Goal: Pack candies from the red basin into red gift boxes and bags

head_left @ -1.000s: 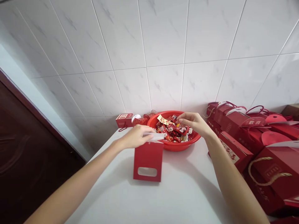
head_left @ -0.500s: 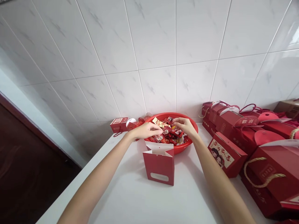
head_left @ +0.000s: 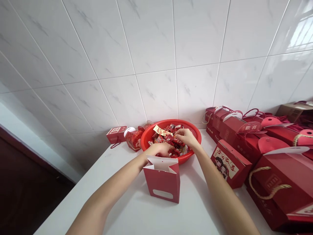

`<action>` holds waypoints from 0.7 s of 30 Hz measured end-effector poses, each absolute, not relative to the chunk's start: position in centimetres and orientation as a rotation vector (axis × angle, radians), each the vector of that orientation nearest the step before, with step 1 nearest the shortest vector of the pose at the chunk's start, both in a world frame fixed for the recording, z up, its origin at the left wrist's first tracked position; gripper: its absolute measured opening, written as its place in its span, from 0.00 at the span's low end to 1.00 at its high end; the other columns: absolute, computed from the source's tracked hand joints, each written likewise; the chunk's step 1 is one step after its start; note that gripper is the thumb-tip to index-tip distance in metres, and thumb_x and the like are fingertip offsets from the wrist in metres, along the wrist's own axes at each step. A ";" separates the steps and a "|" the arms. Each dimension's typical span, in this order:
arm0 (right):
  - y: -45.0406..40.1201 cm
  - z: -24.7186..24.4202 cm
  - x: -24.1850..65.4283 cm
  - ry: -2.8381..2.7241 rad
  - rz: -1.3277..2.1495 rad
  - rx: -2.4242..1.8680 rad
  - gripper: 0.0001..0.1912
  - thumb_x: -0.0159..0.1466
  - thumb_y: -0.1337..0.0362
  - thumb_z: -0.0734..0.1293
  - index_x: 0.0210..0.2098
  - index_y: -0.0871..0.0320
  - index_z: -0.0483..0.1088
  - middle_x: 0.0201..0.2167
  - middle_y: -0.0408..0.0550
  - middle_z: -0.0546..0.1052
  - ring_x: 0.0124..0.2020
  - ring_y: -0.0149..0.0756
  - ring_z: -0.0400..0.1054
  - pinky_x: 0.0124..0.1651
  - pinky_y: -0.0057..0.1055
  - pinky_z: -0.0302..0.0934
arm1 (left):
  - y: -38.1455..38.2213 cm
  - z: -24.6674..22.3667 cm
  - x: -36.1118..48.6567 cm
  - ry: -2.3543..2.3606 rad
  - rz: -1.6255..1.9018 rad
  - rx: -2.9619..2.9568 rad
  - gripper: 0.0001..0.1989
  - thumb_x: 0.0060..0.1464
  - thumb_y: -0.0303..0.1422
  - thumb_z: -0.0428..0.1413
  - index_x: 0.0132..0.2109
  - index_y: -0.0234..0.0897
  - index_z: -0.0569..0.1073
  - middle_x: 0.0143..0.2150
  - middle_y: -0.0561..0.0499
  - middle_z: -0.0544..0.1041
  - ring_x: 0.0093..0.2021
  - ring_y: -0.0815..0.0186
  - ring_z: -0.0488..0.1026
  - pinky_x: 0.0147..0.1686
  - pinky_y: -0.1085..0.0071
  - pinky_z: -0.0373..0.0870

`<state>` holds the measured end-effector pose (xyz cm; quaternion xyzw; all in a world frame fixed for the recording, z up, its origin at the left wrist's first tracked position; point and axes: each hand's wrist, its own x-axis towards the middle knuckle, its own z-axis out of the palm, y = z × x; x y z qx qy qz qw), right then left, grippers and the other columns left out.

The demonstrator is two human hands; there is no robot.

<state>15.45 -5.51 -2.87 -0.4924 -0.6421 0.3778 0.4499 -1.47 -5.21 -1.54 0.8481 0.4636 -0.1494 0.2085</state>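
Note:
A red plastic basket (head_left: pixel 195 130) holds a heap of wrapped candies (head_left: pixel 171 138), mostly red, with a gold-coloured packet (head_left: pixel 161 131) on top. My left hand (head_left: pixel 163 149) is down among the candies at the near left side, its fingers curled and partly hidden. On the right side of the heap my right hand (head_left: pixel 186 137) has its fingers drawn together at the candies; whatever lies between the fingertips is too small to make out. In front of the basket a red paper gift box (head_left: pixel 162 186) stands upright with its top open.
Several red gift boxes (head_left: pixel 276 176) with rope handles crowd the right side, beside a smaller box (head_left: pixel 230 163) with a printed couple. A small red box (head_left: pixel 116 134) lies at the back left. Behind the white table (head_left: pixel 122 199) rises a tiled wall (head_left: pixel 156 91).
My left hand has gone lower into the candies. My right hand stays over the right of the heap, its fingers closer to the candies. The view has shifted slightly.

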 end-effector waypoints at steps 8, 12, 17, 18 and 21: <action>-5.6 -2.7 15.6 -1.543 0.993 -1.180 0.05 0.58 0.68 0.67 0.27 0.60 0.73 0.20 0.42 0.74 0.24 0.30 0.70 0.28 0.23 0.61 | -4.8 -0.6 -2.5 1.122 0.317 2.097 0.08 0.45 0.34 0.59 0.34 0.37 0.76 0.28 0.53 0.73 0.27 0.65 0.68 0.27 0.71 0.61; -6.4 -1.7 15.5 -1.464 1.139 -1.132 0.11 0.64 0.59 0.68 0.30 0.61 0.74 0.27 0.48 0.78 0.30 0.33 0.73 0.29 0.23 0.65 | -4.5 -0.7 -3.0 1.154 0.759 1.792 0.14 0.44 0.39 0.63 0.38 0.36 0.76 0.34 0.51 0.74 0.35 0.64 0.70 0.34 0.70 0.64; -7.3 -0.9 15.6 -1.432 1.377 -1.101 0.16 0.66 0.52 0.68 0.39 0.60 0.75 0.40 0.52 0.80 0.40 0.38 0.76 0.34 0.27 0.72 | -4.8 -0.4 -3.0 1.158 0.887 1.544 0.17 0.40 0.43 0.67 0.35 0.37 0.75 0.39 0.49 0.75 0.48 0.58 0.70 0.43 0.68 0.66; -7.4 -0.9 15.6 -1.429 1.411 -1.098 0.16 0.67 0.52 0.68 0.42 0.59 0.75 0.41 0.52 0.80 0.39 0.38 0.76 0.34 0.28 0.73 | -4.9 -0.3 -2.9 1.162 0.886 1.516 0.17 0.40 0.43 0.68 0.35 0.37 0.76 0.40 0.49 0.76 0.50 0.57 0.70 0.45 0.67 0.66; -7.4 -1.0 15.7 -1.448 1.428 -1.100 0.15 0.66 0.55 0.70 0.47 0.59 0.74 0.42 0.51 0.79 0.34 0.34 0.75 0.32 0.28 0.74 | -5.0 -0.1 -2.9 1.130 0.879 1.480 0.17 0.43 0.43 0.68 0.37 0.38 0.78 0.45 0.47 0.78 0.55 0.55 0.69 0.50 0.66 0.65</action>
